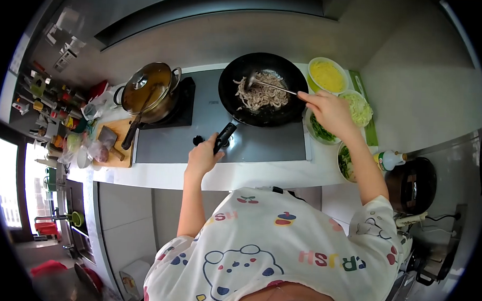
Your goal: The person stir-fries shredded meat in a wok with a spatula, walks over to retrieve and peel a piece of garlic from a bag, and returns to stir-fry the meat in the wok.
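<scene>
A black wok (229, 94) sits on the right side of the stove with cooked meat strips (269, 96) in it. My left hand (201, 157) is at the end of its black handle (226, 135), fingers and thumb closed about it. Beside these fingers is a black stove knob (198, 140). My right hand (330, 111) grips the end of a long metal ladle (275, 87). The ladle's head is down among the meat strips, toward the left of the wok.
A glass-lidded pot (147, 94) with a utensil across it stands left. Further left lie a cutting board (123, 159) and cleaver (107, 137). At right are bowls of yellow shreds (327, 75), pale green shreds (358, 108) and greens (321, 131), a bottle (390, 159) and a dark cooker (412, 183).
</scene>
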The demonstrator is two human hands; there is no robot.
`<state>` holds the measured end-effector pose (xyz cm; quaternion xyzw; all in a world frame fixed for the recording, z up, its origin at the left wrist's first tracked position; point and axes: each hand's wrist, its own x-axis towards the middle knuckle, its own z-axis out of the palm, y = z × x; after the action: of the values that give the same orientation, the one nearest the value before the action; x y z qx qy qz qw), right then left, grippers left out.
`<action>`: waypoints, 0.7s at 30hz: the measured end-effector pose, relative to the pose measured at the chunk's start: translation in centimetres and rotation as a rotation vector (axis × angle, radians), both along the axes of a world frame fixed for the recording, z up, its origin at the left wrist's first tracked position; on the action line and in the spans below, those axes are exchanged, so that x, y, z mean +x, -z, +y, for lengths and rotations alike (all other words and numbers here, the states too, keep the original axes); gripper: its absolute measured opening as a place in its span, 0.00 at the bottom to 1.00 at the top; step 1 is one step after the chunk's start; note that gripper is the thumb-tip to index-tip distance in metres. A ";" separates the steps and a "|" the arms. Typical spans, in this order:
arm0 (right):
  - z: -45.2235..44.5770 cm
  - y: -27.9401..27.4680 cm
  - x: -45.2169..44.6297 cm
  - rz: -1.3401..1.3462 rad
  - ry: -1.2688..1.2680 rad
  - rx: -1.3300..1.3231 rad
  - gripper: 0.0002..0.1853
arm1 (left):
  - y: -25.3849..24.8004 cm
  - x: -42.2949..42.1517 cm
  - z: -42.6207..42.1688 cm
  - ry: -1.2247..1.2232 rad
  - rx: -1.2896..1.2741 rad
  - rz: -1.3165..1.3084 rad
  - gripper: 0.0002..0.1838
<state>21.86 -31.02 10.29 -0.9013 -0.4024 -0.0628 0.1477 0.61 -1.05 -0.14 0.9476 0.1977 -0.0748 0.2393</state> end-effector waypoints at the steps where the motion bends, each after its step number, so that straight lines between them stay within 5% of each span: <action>1: 0.6 1.6 0.7 0.006 -0.029 0.072 0.16 | -0.1 0.1 0.0 0.005 0.000 0.000 0.36; 21: -2.0 10.0 -3.7 0.292 0.264 0.262 0.21 | 0.2 0.2 0.1 0.002 0.006 0.013 0.36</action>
<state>18.21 -32.98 0.27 -0.9189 -0.2438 -0.0022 0.3103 0.79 -1.00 -0.32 0.9481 0.1983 -0.0807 0.2352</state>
